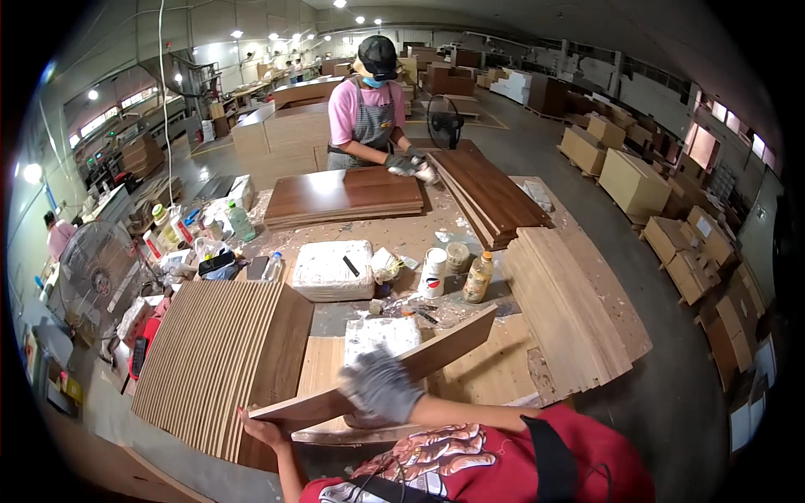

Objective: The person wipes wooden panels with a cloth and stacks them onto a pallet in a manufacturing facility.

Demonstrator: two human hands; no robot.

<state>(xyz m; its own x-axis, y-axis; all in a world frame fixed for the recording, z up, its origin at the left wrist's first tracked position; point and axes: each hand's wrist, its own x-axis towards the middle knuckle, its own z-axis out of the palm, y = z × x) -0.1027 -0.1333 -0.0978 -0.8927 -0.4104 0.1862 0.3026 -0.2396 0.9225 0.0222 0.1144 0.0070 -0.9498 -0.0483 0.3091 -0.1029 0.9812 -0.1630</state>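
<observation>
Left hand [262, 431], bare: gripping near end of long brown wood panel [386, 366], held on edge, slanting up-right above worktable [470, 381]. Right hand [381, 386], grey-gloved: laid over panel's upper edge mid-length, fingers curled. Fanned stack of panels [214, 360] just left.

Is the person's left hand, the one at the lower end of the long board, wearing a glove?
No, the left hand is bare under the end of the board, while the right hand wears a grey glove.
</observation>
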